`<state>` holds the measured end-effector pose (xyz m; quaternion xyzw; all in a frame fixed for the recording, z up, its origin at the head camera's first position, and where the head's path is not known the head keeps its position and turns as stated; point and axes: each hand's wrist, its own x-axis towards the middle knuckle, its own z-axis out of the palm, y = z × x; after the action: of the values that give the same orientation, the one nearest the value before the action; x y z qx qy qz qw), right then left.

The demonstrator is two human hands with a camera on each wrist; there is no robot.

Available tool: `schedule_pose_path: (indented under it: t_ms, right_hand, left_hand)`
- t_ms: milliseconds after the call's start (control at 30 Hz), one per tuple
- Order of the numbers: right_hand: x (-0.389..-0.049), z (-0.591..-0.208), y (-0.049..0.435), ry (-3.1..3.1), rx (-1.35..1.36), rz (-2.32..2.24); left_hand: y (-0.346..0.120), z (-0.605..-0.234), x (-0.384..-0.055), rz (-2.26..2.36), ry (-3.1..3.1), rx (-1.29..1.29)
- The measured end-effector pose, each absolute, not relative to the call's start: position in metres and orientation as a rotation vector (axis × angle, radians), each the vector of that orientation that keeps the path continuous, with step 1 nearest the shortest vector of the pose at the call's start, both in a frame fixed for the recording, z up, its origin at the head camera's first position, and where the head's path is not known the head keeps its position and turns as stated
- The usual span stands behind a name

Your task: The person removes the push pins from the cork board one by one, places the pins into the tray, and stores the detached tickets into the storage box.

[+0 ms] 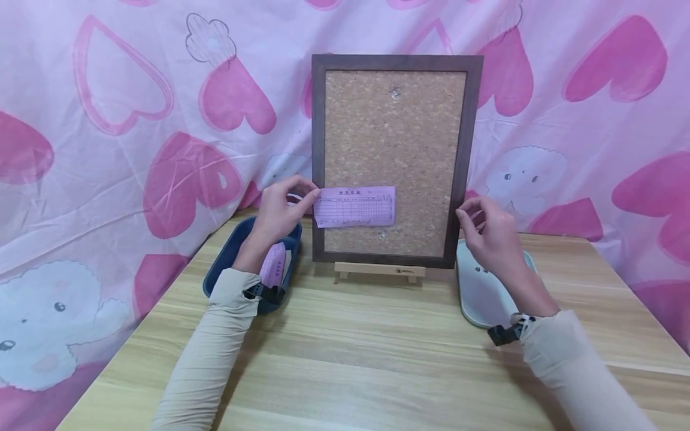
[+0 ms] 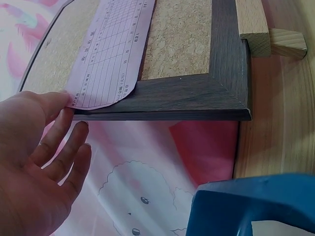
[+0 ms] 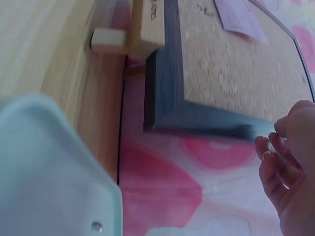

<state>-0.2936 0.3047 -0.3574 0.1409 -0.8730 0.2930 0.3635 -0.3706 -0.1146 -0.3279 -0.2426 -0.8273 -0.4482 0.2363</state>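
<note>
A purple printed slip [image 1: 354,207] lies across the lower left of a cork board [image 1: 385,161] in a dark brown frame [image 1: 469,131]. Thumb and index finger of my left hand [image 1: 280,206] pinch the slip's left end, which overlaps the frame's left side. In the left wrist view, that hand's other fingers hang loosely below the slip's edge [image 2: 106,73]. My right hand [image 1: 493,233] is beside the frame's right edge, its fingers loosely bent, nothing visible between them. Whether its fingertips touch the frame [image 3: 197,118] cannot be told.
The board stands on a small wooden easel [image 1: 380,270]. At left, under my forearm, a dark blue tray [image 1: 229,245] holds more purple slips [image 1: 273,266]. At right, a pale green tray [image 1: 480,299] holds a few small metal pieces [image 1: 478,270]. A pink patterned cloth [image 1: 129,72] hangs behind.
</note>
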Motion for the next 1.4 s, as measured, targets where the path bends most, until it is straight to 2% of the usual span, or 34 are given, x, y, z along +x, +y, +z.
schedule_pose_path:
  t_ms: [433,900,1400]
  right_hand:
    - [-0.283,-0.37,0.353,-2.314,0.25,0.7]
    - [-0.279,-0.388,0.398,-2.551,0.093,0.68]
    - [-0.289,-0.416,0.419,-3.005,0.263,0.673]
  left_hand:
    - [-0.128,-0.325,-0.363,-1.197,-2.308,-0.673]
    - [-0.171,-0.328,-0.348,-1.109,-2.371,-0.595]
    - [-0.174,-0.325,-0.349,-1.185,-2.358,-0.589]
